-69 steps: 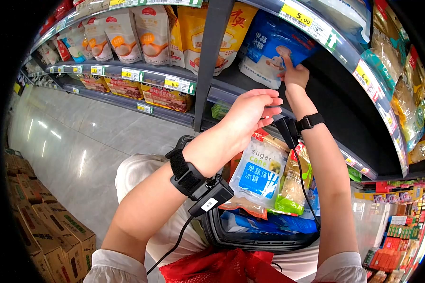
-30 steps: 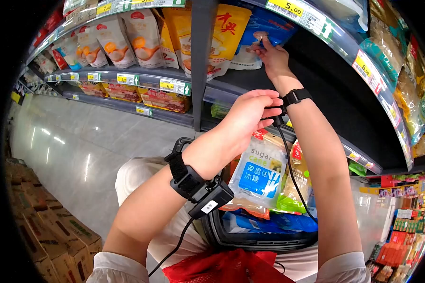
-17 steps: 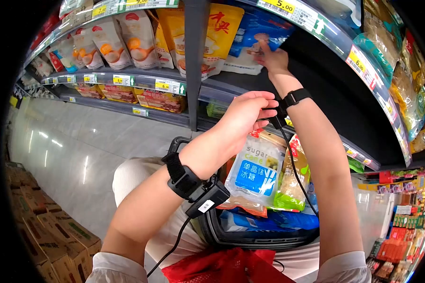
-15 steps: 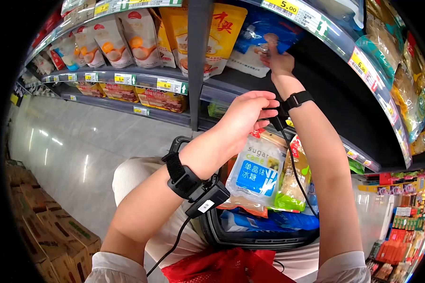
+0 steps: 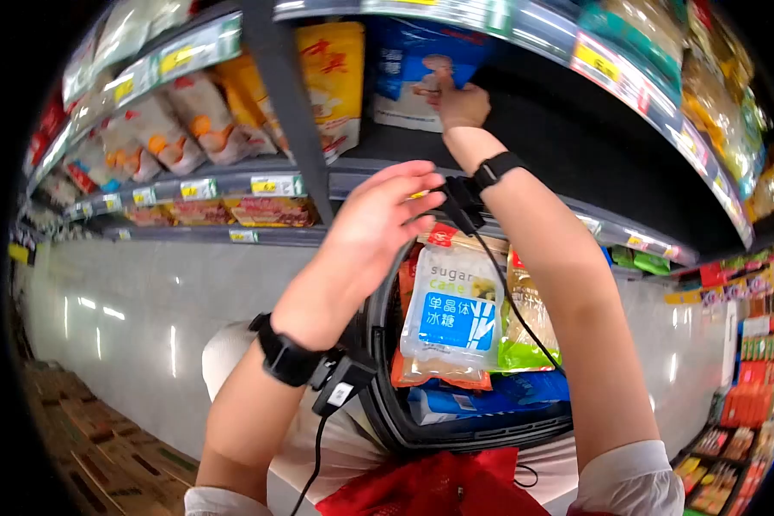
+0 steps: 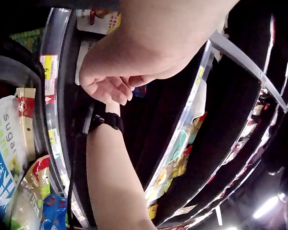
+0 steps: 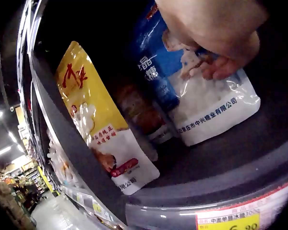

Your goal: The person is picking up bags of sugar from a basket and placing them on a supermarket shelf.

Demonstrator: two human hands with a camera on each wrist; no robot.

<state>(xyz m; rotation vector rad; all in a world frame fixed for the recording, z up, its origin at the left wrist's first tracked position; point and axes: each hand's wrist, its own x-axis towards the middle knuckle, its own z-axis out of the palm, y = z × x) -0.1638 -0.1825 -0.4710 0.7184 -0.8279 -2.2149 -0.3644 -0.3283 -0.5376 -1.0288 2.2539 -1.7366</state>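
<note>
On the right-hand shelf a blue-and-white bag of rock sugar [image 5: 404, 77] stands upright. My right hand [image 5: 464, 105] is at its front, one finger straight against the printed picture. The right wrist view shows fingertips [image 7: 221, 69] on the lower half of the blue bag [image 7: 197, 112]. My left hand [image 5: 374, 215] hovers over the far side of a black basket [image 5: 378, 404], fingers relaxed and holding nothing. A clear "sugar cane" rock sugar bag [image 5: 456, 314] lies on top in the basket, beside a green-and-gold bag [image 5: 529, 322] and above blue bags [image 5: 490, 400].
A yellow bag [image 5: 331, 82] stands left of the blue one, by a dark shelf post [image 5: 284, 86]. Shelf edges with price labels [image 5: 611, 69] curve above. White pouches [image 5: 206, 116] fill the left shelf. Cardboard boxes [image 5: 103, 430] are stacked low left. A cable [image 5: 516, 305] crosses the basket.
The head view has swung, so the shelf sits further left. The blue bag now stands straighter beside the yellow bag, with my right hand still at its front. My left hand stays loose.
</note>
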